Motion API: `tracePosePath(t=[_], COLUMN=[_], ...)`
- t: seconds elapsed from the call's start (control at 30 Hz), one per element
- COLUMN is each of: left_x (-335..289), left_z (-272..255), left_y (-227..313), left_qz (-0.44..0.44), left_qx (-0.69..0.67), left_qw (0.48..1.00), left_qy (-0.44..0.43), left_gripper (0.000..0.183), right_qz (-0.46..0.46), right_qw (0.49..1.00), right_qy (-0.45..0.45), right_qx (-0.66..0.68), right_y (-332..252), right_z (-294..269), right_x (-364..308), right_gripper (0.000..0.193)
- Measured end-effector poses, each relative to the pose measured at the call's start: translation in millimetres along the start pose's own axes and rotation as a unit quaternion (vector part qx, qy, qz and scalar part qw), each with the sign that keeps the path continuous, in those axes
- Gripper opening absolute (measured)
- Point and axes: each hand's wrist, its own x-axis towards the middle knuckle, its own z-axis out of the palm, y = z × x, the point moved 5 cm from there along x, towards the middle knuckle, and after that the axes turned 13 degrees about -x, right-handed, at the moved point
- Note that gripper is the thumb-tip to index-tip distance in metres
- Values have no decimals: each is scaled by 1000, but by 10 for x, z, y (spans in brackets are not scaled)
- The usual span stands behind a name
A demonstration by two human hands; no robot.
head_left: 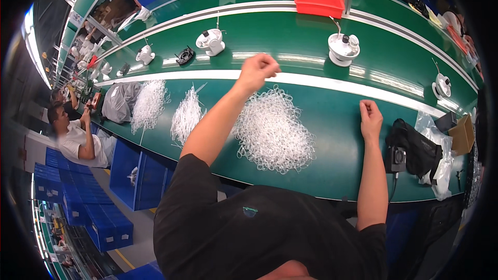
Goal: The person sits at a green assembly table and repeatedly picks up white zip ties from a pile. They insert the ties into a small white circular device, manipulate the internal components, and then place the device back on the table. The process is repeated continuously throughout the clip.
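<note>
My left hand (259, 72) is raised over the white front edge of the conveyor, its fingers curled together. Anything in that grip is too small to make out. Below it on the green bench lies a large heap of looped white plastic ties (275, 132). My right hand (371, 116) hovers above the bench right of the heap, fingertips pinched together, and I cannot make out anything between them. Left of my left forearm sits a bundle of straighter white ties (187, 115), partly hidden by the arm. Another pile of looped ties (149, 105) is farther left.
White round-based devices (343, 51) with upright wires stand along the green conveyor (280, 36), beside a black part (184, 56). A red tray (319, 3) is behind. A black bag (415, 148) and clear plastic lie right. Another person (78, 137) works left, near blue bins (137, 173).
</note>
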Motion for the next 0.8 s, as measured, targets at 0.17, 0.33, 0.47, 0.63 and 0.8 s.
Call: tracePosePath(t=[0.17, 0.33, 0.47, 0.63, 0.8], left_x=[318, 519, 772, 987, 959], left_z=[-1566, -2895, -3001, -2777, -2368], left_y=[-131, -313, -545, -706, -584], left_qz=[48, -29, -101, -80, -63], left_qx=[-90, -33, -115, -151, -143], left_qw=[953, 894, 884, 908, 918], left_qy=[286, 445, 442, 383, 365], left_gripper=[16, 50, 64, 50, 29], right_qz=[2, 2, 5, 2, -12], right_qw=[1000, 998, 997, 998, 996], right_qy=[-1, 10, 15, 19, 11], right_qx=[-9, -68, -73, -56, -87], right_y=[-89, -135, -137, -150, -281], right_z=[13, 37, 9, 4, -53], right_x=[-12, -5, 0, -4, -12], right_gripper=[14, 13, 14, 14, 19])
